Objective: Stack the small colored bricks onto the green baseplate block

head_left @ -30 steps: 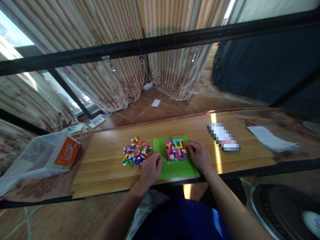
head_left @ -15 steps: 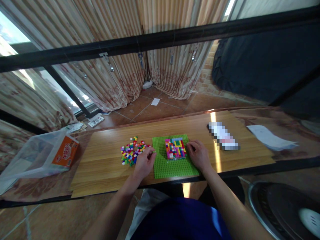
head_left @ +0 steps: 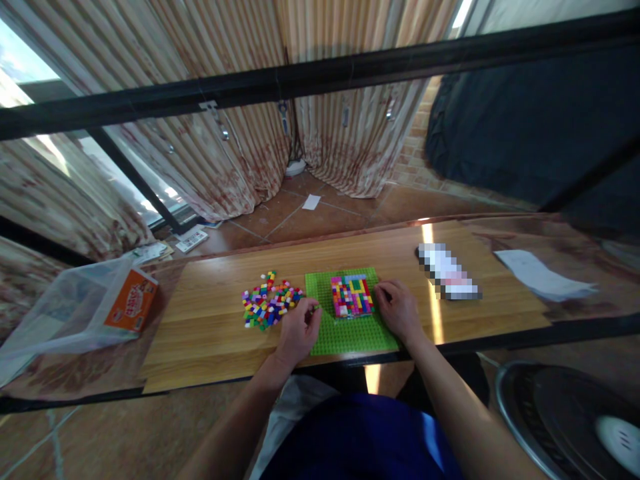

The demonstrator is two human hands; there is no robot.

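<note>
A green baseplate (head_left: 350,337) lies on the wooden table (head_left: 210,333) in front of me. A block of small coloured bricks (head_left: 351,297) is built on its far half. Left of the plate lies a loose pile of coloured bricks (head_left: 267,305). My left hand (head_left: 299,331) rests at the plate's left edge, between pile and plate, fingers pinched together on something too small to make out. My right hand (head_left: 399,311) sits on the plate's right edge beside the built block, fingers curled against it.
A clear plastic bag with an orange box (head_left: 131,300) lies at the table's left end. A pixelated flat object (head_left: 447,272) and a sheet of paper (head_left: 540,275) lie to the right. A black bar (head_left: 320,77) crosses the view above. A fan (head_left: 570,420) stands low right.
My left hand went from the plate's left edge out to the brick pile, then came back toward the plate with its fingers pinched. My right hand stayed at the plate's right edge.
</note>
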